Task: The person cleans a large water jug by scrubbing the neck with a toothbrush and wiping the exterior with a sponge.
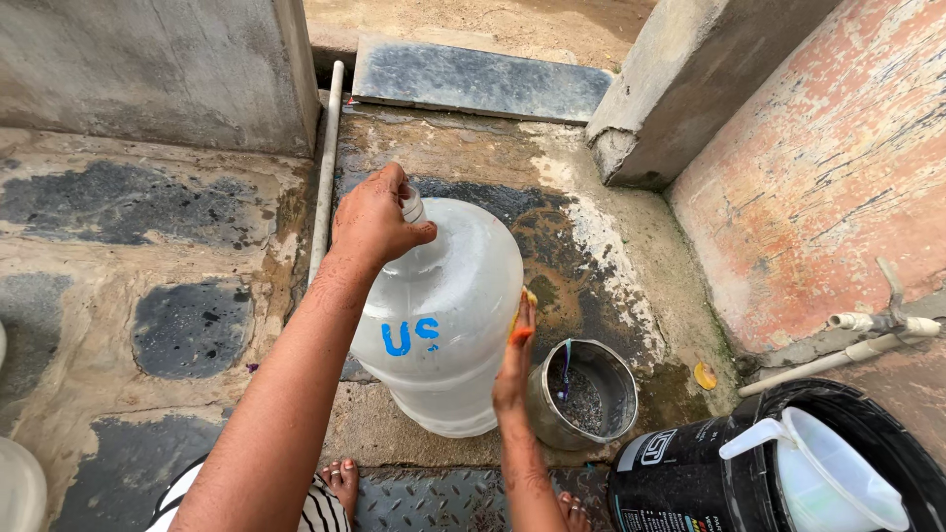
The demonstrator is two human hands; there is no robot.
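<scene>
A large clear plastic water jug with blue marks stands tilted on the wet concrete floor. My left hand grips its neck at the top. Against the jug's right side, my right hand presses a small yellow-orange scrub pad. The cap end of the neck peeks out beside my left fingers.
A small metal bowl with grey residue sits right of the jug. A black bucket holding a white plastic jug stands at the lower right. White pipes run along the floor and the right wall. My bare feet are at the bottom.
</scene>
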